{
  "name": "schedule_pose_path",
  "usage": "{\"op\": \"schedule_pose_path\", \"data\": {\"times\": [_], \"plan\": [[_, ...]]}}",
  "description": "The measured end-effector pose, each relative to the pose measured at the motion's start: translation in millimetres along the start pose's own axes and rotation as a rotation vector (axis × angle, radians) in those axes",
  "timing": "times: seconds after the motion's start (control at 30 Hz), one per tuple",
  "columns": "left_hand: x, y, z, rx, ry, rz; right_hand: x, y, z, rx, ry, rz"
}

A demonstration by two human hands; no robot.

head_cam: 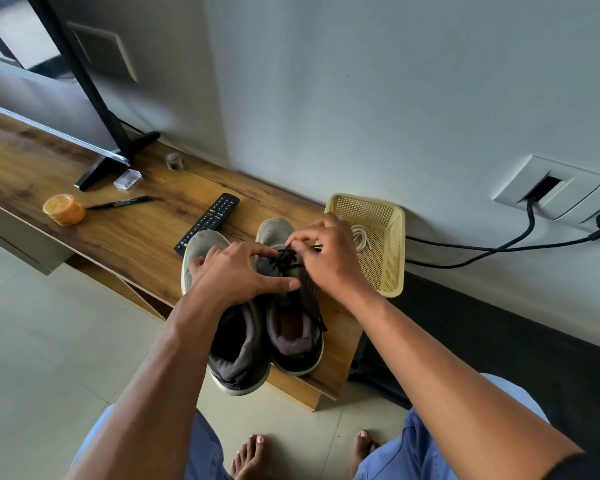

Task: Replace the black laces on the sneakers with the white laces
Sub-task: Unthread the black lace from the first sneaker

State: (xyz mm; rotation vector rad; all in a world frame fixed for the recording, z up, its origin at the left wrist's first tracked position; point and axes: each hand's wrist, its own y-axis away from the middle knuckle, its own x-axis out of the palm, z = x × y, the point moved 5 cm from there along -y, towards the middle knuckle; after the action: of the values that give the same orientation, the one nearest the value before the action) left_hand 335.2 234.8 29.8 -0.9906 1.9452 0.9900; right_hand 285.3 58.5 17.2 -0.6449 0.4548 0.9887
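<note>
While left hand [238, 271] steadies sneakers [284, 306], right hand [326, 258] pinches black lace [286, 259].

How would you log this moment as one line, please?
right hand pinches black lace | left hand steadies sneakers | white laces in basket

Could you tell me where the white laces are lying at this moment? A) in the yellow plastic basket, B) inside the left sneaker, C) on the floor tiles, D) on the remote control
A: the white laces lie coiled on the mesh bottom of the yellow plastic basket, to the right of the sneakers.
</note>
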Motion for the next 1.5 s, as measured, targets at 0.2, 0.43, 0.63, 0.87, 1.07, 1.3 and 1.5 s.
{"op": "schedule_pose_path", "data": {"times": [0.2,0.43,0.63,0.87,1.07,1.3,1.5], "plan": [[0.0,-0.6,0.9,-0.006,0.019,0.014,-13.2,-3.4,-8.5,0.317,-0.39,-0.131],[0.6,-1.4,1.4,0.011,0.013,0.022,-7.0,0.5,16.6,-0.173,0.177,0.032],[4.5,-7.3,7.0,0.017,0.02,0.007,9.6,4.1,21.7,-0.259,0.386,0.212],[0.9,-2.3,3.1,0.004,0.015,0.006,6.2,3.7,15.3,-0.147,0.212,0.092],[1.3,-1.9,3.0,-0.005,0.027,0.015,-28.8,-6.1,2.7,0.361,-0.582,-0.219],[2.6,-4.5,4.6,-0.002,0.01,0.013,-18.8,-6.9,-0.8,0.133,-0.046,-0.152],[4.8,-7.5,6.8,0.017,0.002,0.011,3.7,4.1,29.9,-0.304,0.321,0.139]]}}
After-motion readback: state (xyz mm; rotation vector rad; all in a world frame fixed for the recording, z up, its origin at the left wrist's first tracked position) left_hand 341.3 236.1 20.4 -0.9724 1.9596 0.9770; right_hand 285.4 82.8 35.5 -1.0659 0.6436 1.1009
